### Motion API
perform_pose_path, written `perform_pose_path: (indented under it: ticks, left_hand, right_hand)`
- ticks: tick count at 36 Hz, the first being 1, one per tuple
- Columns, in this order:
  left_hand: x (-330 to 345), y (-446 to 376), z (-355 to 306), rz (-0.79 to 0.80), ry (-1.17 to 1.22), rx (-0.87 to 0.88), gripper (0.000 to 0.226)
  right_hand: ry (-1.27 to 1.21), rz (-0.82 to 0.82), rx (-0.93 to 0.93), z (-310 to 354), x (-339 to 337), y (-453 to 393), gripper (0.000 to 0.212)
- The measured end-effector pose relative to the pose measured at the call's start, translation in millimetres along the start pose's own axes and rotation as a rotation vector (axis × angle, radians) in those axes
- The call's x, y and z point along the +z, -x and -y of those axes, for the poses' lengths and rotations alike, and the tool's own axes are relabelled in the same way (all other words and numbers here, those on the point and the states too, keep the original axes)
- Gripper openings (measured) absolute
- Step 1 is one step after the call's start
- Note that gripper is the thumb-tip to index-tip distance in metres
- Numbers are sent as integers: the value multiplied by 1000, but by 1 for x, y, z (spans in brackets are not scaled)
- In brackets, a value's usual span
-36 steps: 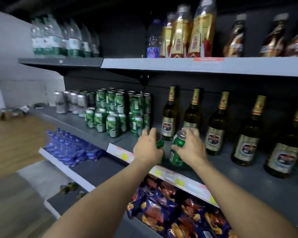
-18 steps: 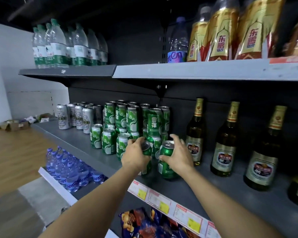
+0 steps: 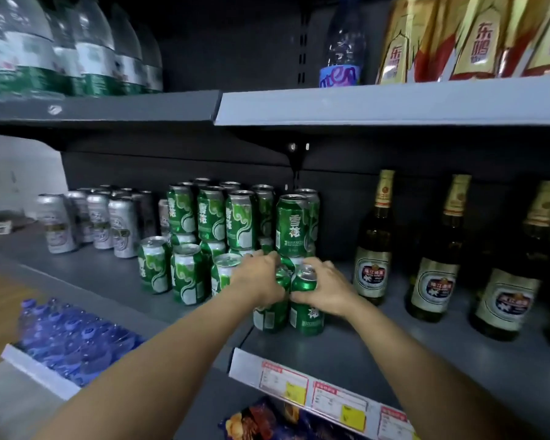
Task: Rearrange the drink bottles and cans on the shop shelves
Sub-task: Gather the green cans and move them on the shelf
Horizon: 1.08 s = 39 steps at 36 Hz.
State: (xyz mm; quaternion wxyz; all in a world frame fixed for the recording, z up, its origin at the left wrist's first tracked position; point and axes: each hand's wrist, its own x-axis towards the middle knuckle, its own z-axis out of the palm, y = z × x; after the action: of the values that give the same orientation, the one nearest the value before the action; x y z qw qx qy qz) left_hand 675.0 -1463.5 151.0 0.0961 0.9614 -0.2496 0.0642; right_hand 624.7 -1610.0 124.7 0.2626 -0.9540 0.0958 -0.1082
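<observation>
Grip: we hold two green cans side by side on the middle shelf [image 3: 426, 354], our left hand [image 3: 261, 277] curled round the left can [image 3: 269, 315], our right hand [image 3: 327, 289] curled round the right can [image 3: 306, 308]; the two cans touch.
Look of cans: glossy green with pale swirls, white characters and silver tops.
Price strip: we see the shelf-edge labels [image 3: 315, 389], white, red and yellow, nearest us.
Beside: single green cans [image 3: 185, 274] stand just left of our hands.
Behind: stacked green cans [image 3: 240, 219], two high.
Right: brown beer bottles [image 3: 373, 249] with gold foil necks.
Far left: silver cans [image 3: 96, 220].
Above: water bottles [image 3: 77, 46] and gold-labelled bottles [image 3: 477, 36].
</observation>
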Motion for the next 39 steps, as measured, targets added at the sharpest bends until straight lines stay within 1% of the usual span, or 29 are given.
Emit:
perform_pose_path:
  ticks: [3, 5, 6, 9, 10, 12, 13, 14, 16, 17, 18, 21, 23, 24, 26, 28, 30, 32, 34, 36, 39]
  left_hand:
    - [-8, -6, 5, 26, -204, 105, 72]
    - [-10, -7, 7, 46, -231, 164, 75]
    - [-9, -8, 9, 51, -206, 181, 75]
    - [-8, -11, 17, 39, -52, 208, 69]
    - [-8, -11, 19, 27, 5, 214, 65]
    - [-12, -10, 21, -13, 105, 236, 62]
    - [-16, -8, 21, -48, 138, 253, 62]
    - [-23, -7, 20, -96, 160, 269, 61]
    - [-41, -6, 18, -194, 216, 281, 60]
    - [-51, -6, 19, -219, 276, 272, 60]
    - [-63, -8, 21, -224, 360, 258, 60]
    - [-93, -11, 34, -184, 635, 257, 61]
    - [-108, -10, 45, -131, 761, 322, 67]
    - [-114, -7, 51, -98, 790, 363, 70]
    - [-123, -4, 63, -26, 802, 413, 74]
    - [-125, -3, 80, 29, 827, 427, 75]
    - [-122, -5, 98, 61, 937, 429, 78]
    - [-114, -8, 117, 56, 1082, 417, 82]
    - [-106, -13, 136, 18, 1168, 393, 78]
    - [-100, -17, 155, -3, 1206, 371, 63]
    - [-90, -32, 193, -52, 1238, 269, 48]
  right_hand:
    - [-71, 41, 65, 3, -1, -2, 75]
    - [-145, 41, 102, 6, 0, -2, 71]
    - [-163, 41, 120, 7, 1, -2, 70]
    - [-164, 59, 180, 12, -1, 0, 73]
    - [-126, 79, 197, 13, -3, 1, 75]
    - [58, 103, 224, 17, -11, 4, 84]
    - [125, 62, 217, 23, -18, 8, 85]
    - [139, -14, 195, 29, -24, 11, 83]
    - [77, -187, 116, 47, -36, 22, 74]
    - [27, -234, 75, 57, -39, 26, 73]
    - [-40, -243, 46, 67, -40, 29, 75]
    - [-324, -166, -11, 94, -33, 30, 89]
    - [-506, -110, -18, 109, -24, 25, 95]
    - [-553, -98, -19, 115, -20, 22, 99]
    - [-569, -94, -32, 125, -11, 15, 97]
    - [-589, -120, -48, 134, -3, 10, 78]
    - [-608, -147, -56, 145, 4, 6, 63]
    - [-610, -199, -44, 155, 15, -2, 55]
    - [-612, -278, -26, 166, 27, -12, 60]
    - [-580, -331, -6, 177, 39, -23, 69]
    - [-499, -425, 40, 195, 56, -40, 72]
